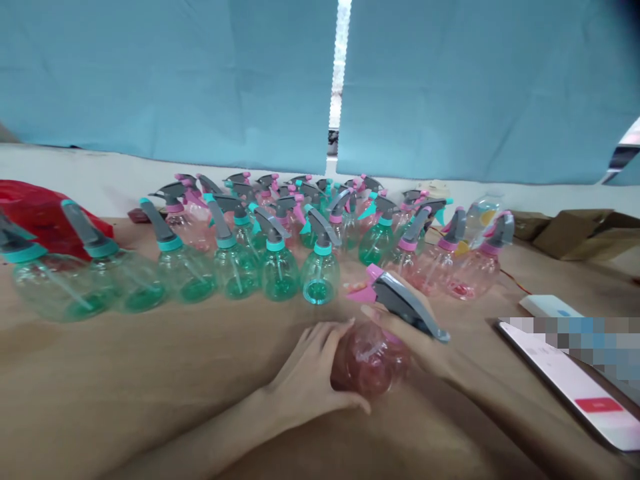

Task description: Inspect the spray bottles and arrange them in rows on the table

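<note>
A pink transparent spray bottle (373, 367) is tilted in front of me, low at the centre right. My left hand (313, 367) is wrapped round the left side of its body, thumb below. At its top, my right hand (405, 327) grips near the neck, fingers round the pink collar. The grey and pink spray head (405, 300) sticks out above that hand, its nozzle towards the upper left. Just beyond stands a green spray bottle (320, 277) with a turquoise collar.
Rows of green and pink spray bottles (235, 270) span the wooden table (125, 373). A red bag (30, 207) lies at the left. On the right are a phone (565, 380), a white box (550, 305) and brown cardboard (580, 233). Blue cloth (200, 80) hangs behind.
</note>
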Demonstrator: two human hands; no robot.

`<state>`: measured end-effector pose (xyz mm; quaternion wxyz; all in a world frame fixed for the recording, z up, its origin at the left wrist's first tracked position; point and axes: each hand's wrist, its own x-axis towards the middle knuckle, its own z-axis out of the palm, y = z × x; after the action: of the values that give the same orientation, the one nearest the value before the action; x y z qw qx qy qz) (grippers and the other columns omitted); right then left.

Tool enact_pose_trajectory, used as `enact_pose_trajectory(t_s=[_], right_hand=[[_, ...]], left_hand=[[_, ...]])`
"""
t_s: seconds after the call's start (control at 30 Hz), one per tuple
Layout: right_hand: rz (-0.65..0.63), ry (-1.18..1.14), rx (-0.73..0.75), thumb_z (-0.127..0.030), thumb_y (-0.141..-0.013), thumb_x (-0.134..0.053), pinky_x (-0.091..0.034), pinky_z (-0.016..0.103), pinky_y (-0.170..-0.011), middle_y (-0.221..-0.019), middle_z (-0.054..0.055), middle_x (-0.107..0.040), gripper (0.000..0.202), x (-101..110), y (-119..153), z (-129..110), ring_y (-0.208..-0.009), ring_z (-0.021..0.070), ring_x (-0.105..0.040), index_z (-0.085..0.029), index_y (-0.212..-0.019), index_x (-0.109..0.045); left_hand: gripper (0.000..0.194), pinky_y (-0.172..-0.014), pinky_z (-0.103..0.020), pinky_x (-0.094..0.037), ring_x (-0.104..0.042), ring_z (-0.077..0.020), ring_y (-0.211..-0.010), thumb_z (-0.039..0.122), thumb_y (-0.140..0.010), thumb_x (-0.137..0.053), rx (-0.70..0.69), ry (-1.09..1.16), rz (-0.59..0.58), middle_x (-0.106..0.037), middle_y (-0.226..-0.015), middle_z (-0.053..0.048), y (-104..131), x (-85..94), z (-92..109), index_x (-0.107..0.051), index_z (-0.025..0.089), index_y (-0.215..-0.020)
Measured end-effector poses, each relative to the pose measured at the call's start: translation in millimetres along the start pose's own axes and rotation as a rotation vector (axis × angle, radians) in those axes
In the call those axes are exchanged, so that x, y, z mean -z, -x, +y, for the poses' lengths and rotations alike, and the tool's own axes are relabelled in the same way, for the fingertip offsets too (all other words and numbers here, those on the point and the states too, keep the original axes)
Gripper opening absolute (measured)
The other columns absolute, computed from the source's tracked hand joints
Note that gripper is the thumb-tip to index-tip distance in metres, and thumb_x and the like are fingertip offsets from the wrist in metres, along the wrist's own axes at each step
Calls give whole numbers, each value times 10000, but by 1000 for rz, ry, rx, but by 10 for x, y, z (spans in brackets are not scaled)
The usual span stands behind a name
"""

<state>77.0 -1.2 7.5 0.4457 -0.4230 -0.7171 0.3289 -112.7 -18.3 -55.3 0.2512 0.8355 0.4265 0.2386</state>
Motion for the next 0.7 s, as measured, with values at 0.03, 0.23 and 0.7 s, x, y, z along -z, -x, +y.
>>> enact_pose_trajectory(t_s=[0.03, 0.23, 0.7], right_hand=[[-7, -11, -3, -366, -832, -589, -489, 309, -632, -817, -10, -631, 158, 7, 1, -4, -705, 190, -591, -285, -967, -606], [-34, -72, -42, -382, -814, -602, -420, 290, -516, -622, -34, -519, 124, 46, -21, -51, -547, 164, -508, -270, -860, -575], [-6, 36, 41, -537, -822, -530, -495, 334, -567, -628, -10, -525, 279, 80, -74, -34, -586, 184, -534, -284, -707, -558]], left_hand=[[1003, -1002, -533, -382, -468, -356, -1204, 524, -545, -842, -7, -31, -9, -503, -1323, -125, 15, 11, -31, -364, 215, -1371], [1034, -1049, -548, -320, -389, -369, -1283, 630, -581, -776, -34, -170, -82, -430, -1400, -186, 43, 49, -124, -364, 146, -1397], [954, -1054, -569, -306, -348, -379, -1321, 659, -671, -694, -34, -237, -130, -391, -1437, -218, 53, 56, -119, -391, 118, -1396]])
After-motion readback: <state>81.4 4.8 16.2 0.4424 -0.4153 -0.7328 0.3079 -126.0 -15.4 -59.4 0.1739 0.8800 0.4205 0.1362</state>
